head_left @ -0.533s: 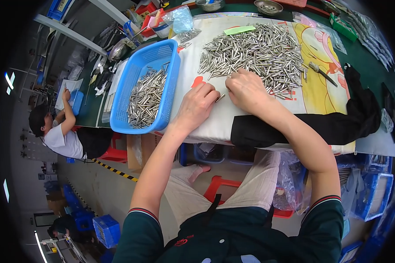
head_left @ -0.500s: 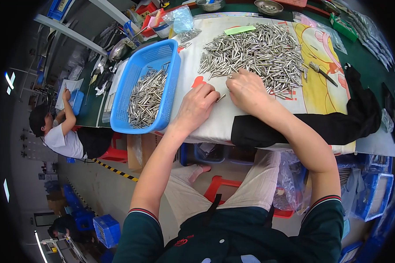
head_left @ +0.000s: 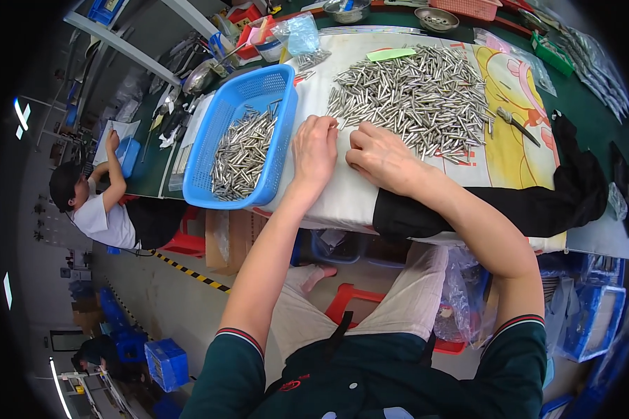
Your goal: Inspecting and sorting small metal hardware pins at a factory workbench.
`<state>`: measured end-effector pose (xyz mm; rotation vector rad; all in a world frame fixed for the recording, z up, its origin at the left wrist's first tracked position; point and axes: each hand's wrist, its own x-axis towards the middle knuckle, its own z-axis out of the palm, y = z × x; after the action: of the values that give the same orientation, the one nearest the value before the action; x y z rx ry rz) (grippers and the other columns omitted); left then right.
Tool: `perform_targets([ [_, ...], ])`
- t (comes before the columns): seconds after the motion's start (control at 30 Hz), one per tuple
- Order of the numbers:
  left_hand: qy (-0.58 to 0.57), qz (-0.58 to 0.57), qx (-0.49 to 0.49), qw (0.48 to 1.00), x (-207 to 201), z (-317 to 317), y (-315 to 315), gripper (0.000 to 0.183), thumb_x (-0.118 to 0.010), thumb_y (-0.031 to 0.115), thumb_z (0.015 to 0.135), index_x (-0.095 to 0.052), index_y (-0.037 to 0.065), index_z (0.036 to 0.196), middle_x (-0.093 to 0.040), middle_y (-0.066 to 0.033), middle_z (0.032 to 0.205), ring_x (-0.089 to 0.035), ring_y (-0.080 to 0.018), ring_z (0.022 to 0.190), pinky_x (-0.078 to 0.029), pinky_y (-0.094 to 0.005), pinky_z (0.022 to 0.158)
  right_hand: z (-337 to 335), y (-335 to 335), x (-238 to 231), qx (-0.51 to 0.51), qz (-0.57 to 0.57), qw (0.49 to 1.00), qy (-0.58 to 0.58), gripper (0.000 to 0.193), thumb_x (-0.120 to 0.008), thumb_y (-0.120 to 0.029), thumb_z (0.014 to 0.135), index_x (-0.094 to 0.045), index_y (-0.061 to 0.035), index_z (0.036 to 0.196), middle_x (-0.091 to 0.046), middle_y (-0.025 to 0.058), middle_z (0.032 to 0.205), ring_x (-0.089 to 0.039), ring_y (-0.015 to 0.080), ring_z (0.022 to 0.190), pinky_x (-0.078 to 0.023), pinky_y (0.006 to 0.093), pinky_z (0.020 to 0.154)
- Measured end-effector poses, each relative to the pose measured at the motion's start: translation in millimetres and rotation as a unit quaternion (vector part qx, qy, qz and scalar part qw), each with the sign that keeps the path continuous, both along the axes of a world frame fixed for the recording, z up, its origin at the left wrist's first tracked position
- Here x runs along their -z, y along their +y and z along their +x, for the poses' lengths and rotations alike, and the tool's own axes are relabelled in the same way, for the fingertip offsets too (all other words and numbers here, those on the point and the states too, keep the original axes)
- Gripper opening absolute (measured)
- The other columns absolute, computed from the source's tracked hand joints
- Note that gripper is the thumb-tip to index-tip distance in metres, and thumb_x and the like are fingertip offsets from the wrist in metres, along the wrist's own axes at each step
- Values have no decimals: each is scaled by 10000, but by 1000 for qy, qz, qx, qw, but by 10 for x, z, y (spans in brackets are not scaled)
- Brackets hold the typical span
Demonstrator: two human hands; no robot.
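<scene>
A heap of short, slim silvery metal pins lies on the patterned white cloth. At the heap's lower left edge is my left hand, its fingers bent and pressed together, the tips touching or close to the nearest pins. Just right of it, my right hand is curled closed over the cloth, knuckles up. What either hand grips is hidden by the fingers. To the left stands a blue perforated plastic basket, partly filled with similar pins.
A green strip rests on the heap. Right of it lie a dark-handled tool and black fabric under my right forearm. Metal bowls stand at the back. A person in a white top sits at the far left.
My left hand has moved up to the heap's edge. My right hand has drawn slightly down, off the heap. A pin seen between the hands earlier is no longer visible.
</scene>
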<state>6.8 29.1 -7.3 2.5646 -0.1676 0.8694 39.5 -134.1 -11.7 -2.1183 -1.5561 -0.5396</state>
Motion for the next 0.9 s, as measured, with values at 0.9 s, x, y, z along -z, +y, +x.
perform_targets([
  [0.9,49,111,124,985,-73,23,46,85,-636,20,722,-602,13,799,-562,-101,790,-579,-294,756,-472,-384,661,2,-91,-78,49,-33,998,-21,56,-556,-85,694,-567,-30,692,-530,85,760,-555,229,795,-484,341,644],
])
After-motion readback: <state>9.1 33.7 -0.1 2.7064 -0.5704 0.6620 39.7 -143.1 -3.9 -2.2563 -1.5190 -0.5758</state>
